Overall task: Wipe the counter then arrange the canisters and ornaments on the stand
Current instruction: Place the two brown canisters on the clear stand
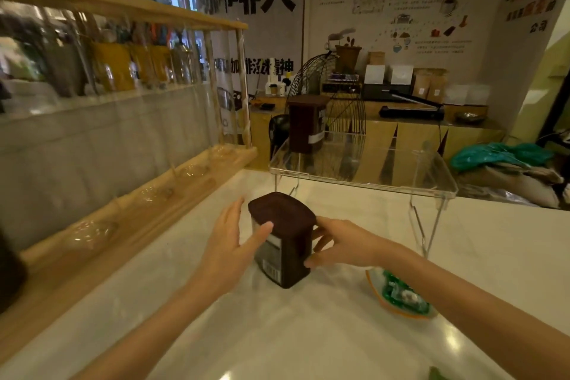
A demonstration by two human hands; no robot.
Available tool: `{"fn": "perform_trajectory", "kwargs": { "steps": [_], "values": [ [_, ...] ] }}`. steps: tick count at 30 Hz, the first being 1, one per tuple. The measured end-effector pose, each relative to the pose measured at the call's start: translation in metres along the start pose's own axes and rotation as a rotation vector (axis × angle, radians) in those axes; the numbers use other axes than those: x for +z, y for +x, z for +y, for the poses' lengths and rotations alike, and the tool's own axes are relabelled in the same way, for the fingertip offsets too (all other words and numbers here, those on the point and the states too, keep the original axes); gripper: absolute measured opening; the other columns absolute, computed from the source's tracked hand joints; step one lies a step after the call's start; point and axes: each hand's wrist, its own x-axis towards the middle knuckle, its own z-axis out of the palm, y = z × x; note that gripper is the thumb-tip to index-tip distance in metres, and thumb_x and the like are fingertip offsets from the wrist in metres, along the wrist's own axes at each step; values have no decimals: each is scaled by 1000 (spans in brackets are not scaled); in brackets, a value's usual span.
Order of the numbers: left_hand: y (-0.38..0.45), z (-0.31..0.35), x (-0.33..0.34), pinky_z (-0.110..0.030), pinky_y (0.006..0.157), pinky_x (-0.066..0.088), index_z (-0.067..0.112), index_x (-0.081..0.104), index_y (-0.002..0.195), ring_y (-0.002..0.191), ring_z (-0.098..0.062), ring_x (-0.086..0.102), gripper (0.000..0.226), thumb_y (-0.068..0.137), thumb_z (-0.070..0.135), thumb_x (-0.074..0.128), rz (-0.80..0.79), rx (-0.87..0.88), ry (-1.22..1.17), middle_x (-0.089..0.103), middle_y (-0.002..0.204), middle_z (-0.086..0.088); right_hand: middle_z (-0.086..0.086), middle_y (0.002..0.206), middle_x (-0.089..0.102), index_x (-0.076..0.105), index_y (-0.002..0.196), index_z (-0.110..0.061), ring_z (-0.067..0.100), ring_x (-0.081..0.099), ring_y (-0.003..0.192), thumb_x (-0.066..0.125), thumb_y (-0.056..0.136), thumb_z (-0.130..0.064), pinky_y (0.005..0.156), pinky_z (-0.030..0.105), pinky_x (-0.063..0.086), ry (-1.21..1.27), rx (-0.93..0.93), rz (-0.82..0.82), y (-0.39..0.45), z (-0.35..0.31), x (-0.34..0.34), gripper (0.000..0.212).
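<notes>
Currently I am seeing the brown canister standing on the tabletop between left hand, touching it straight-fingered, and right hand, gripping its side; second canister sitting on the stand beyond them.

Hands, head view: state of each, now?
Left hand: open, fingers straight, thumb against the brown canister.
Right hand: holding the canister, fingers curled round its right side.

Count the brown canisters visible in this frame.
2. The near canister stands on the counter between the left hand and right hand; the far canister sits on the clear stand, left end. Others may be hidden.
</notes>
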Motion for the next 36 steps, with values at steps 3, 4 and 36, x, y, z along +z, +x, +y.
{"fn": "perform_trajectory", "kwargs": {
  "steps": [3,4,36],
  "values": [
    [-15,-15,14,-42,114,28,22,10,145,139,-18,28,103,62,67,51,-39,-113,-141,23,154,-3,3,133,53,31,139,-28,21,60,107,78,69,-19,93,38,53,40,-45,-7,4,0,5,85],
    [-17,-17,17,-40,114,29,21,10,145,138,-18,29,103,63,62,57,-51,-122,-153,25,154,-3,3,132,54,31,138,-28,20,61,106,79,69,-17,91,36,54,46,-53,-6,5,0,7,84],
    [73,88,-26,-4,62,49,36,61,93,77,12,66,45,62,6,77,-91,245,-401,70,68,31,-3,116,66,40,131,-23,14,63,99,71,72,-43,82,30,55,-150,-230,558,-26,-58,-81,69]
  ]
}}
